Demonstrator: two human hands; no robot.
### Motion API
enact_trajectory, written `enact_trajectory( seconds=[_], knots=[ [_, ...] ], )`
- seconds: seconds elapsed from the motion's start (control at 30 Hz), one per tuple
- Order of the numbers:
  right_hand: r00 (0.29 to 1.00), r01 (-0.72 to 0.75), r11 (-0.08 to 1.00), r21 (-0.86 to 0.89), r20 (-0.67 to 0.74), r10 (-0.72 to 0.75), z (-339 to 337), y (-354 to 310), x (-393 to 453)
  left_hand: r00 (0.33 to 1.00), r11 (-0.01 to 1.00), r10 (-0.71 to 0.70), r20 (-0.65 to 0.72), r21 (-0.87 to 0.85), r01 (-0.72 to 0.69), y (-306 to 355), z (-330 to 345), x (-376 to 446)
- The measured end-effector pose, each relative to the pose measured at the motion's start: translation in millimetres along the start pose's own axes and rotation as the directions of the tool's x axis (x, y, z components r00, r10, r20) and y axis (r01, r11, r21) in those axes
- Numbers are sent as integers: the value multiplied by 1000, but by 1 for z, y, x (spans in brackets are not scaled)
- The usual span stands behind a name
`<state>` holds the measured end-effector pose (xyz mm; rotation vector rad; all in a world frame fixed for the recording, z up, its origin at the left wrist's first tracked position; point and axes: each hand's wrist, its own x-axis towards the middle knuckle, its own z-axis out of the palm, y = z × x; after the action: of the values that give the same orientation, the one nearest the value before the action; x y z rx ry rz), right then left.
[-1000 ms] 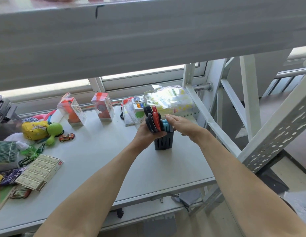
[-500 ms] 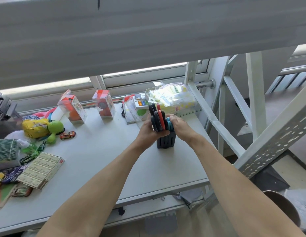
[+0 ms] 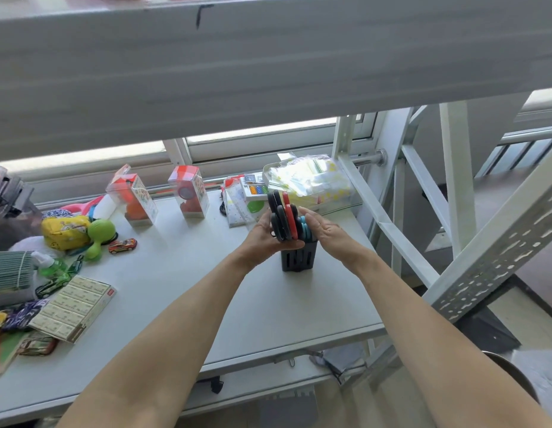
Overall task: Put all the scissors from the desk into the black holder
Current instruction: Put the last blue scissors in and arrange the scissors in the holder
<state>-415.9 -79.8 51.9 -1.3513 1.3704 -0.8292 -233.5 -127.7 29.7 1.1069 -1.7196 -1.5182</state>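
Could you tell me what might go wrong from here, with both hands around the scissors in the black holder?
1. The black holder is narrow and the scissors stand well above its rim, so it may tip if the left hand or right hand pulls away sideways.
2. The handles are crowded; pressing them down might jam them or pinch a finger.
3. The holder stands near the desk edge and could be knocked off.

I can't read any text from here. The flat box (image 3: 73, 307) on the bench (image 3: 188, 291) has rows of printed labels and a small red mark, both too blurred; the print on the clear toy boxes (image 3: 188, 193) is unreadable too.
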Motion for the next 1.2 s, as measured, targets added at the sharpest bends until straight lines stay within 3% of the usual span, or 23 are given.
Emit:
enact_trajectory(
  seconds=[0.27,0.53,0.77,1.2],
  knots=[
    [991,-37,997,-65,123,45,-13,18,-15,981,984,-121,149,146,100,7,-20,-5],
    [997,-70,985,-157,-51,62,17,50,-2,994,982,-92,-53,158,100,-7,-7,-10],
    [991,-105,971,-215,-102,84,19,55,4,962,968,-181,-206,138,211,-29,23,-16],
    [984,-98,975,-200,-166,65,26,61,6,955,971,-166,-244,127,202,-39,28,-19]
  ],
)
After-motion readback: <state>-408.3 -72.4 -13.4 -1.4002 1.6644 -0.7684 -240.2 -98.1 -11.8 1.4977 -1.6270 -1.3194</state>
